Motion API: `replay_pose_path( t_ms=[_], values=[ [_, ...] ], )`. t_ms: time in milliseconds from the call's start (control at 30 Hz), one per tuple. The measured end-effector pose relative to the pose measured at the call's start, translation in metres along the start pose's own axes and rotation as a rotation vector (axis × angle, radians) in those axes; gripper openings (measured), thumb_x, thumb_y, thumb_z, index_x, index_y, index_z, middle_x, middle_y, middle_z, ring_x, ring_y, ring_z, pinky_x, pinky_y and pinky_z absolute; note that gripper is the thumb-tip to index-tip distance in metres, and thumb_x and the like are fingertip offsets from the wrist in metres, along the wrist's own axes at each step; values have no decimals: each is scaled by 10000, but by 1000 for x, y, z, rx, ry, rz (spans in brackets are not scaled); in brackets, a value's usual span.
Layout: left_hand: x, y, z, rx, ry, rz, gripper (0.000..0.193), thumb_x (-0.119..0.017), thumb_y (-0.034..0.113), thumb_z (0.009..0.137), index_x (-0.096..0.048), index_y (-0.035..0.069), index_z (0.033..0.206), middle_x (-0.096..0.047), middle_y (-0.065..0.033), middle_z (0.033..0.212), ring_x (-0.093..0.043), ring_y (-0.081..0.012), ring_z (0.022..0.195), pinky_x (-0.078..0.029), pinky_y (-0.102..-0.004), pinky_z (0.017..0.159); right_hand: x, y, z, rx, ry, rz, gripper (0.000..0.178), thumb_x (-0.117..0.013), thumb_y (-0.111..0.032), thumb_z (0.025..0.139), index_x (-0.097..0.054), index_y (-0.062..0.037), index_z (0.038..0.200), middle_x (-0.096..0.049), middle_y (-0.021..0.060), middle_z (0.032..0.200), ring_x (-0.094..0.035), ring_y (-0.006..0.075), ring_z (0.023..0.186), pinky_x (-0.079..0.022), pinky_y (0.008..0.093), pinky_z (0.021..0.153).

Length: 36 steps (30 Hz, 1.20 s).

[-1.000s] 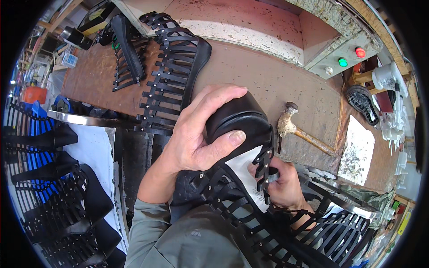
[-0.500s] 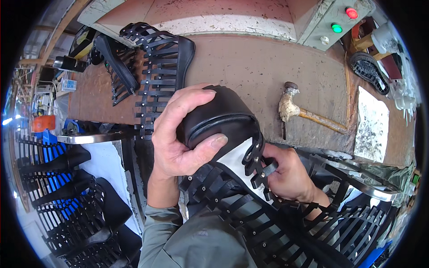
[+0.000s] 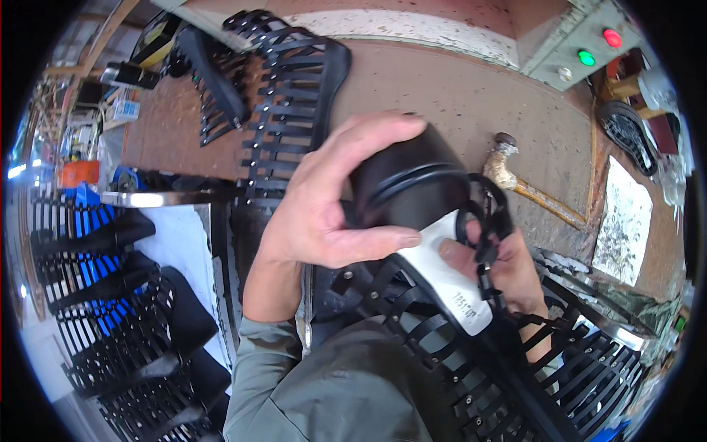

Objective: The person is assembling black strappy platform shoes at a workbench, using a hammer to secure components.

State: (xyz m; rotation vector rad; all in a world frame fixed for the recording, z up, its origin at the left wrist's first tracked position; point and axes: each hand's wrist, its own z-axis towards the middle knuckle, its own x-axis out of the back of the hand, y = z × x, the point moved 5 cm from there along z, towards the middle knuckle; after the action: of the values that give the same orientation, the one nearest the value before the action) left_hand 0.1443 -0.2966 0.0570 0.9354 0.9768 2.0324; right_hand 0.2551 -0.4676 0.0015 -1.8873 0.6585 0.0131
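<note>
Head view: a black strappy boot [image 3: 431, 205] is held up in the middle, over the person's lap [image 3: 346, 383] and in front of the brown bench [image 3: 420, 88]. The left hand [image 3: 324, 210] is wrapped around the thick, rounded end [image 3: 409, 175] of the boot. Its fingers go over the far side and its thumb lies along the near side. That hold looks meant to stop the boot from rolling. The right hand [image 3: 517, 276] is at the black strap loops [image 3: 501, 210], with its thumb on or just over the white strip [image 3: 445, 283]. It is blurry, so I cannot tell if it is pinching a strap.

The boot lies on a slant. Its long line runs from far left to near right. The thick end points to the far side, and the leg straps [image 3: 456, 401] spread out to the near right, maybe so their weight can rest low.

A hammer [image 3: 543, 197] lies on the bench, to the right of the boot, with its handle pointing near right, perhaps so it is easy to grab. Another strappy boot [image 3: 328, 96] lies on the bench, farther left, with its sole on the right.
</note>
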Motion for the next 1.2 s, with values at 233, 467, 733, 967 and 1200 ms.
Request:
replay_pose_path(
  t_ms=[233,467,733,967,1200],
  values=[
    [5,-3,0,-82,-65,-6,817,-828,243,631,-481,-6,1327,-552,-169,1270,-563,-308,1151,-438,-363,972,-1,-3,1,-82,77,-101,252,-722,-108,856,-618,-22,643,-534,-67,632,-444,5,560,-318,209,475],
    [5,0,-3,-93,-42,2,768,-804,201,668,-485,-13,1334,-554,-184,1291,-580,-308,1144,-446,-352,972,-4,-6,-2,-48,115,-173,183,-744,-124,837,-641,-11,736,-563,-51,661,-487,26,596,-395,221,536],
    [4,2,-14,-37,44,-80,705,-800,189,703,-502,-50,1296,-558,-210,1271,-579,-297,1142,-448,-350,964,-6,-1,-6,114,11,-487,271,-545,92,643,-616,25,896,-617,107,729,-619,162,681,-483,284,646],
    [-8,8,-25,-120,239,-263,550,-743,97,764,-477,-47,1224,-535,-292,1187,-570,-340,1092,-450,-394,941,-14,3,-15,167,-32,-631,168,-701,-165,857,-649,-7,878,-605,31,663,-551,87,623,-459,264,600],
    [-12,20,-23,95,237,-25,592,-769,168,726,-523,-66,1211,-580,-225,1149,-587,-291,1059,-461,-360,903,-17,-2,-19,223,-121,-737,257,-595,21,647,-547,13,900,-664,156,799,-644,367,675,-524,400,623]
  ],
)
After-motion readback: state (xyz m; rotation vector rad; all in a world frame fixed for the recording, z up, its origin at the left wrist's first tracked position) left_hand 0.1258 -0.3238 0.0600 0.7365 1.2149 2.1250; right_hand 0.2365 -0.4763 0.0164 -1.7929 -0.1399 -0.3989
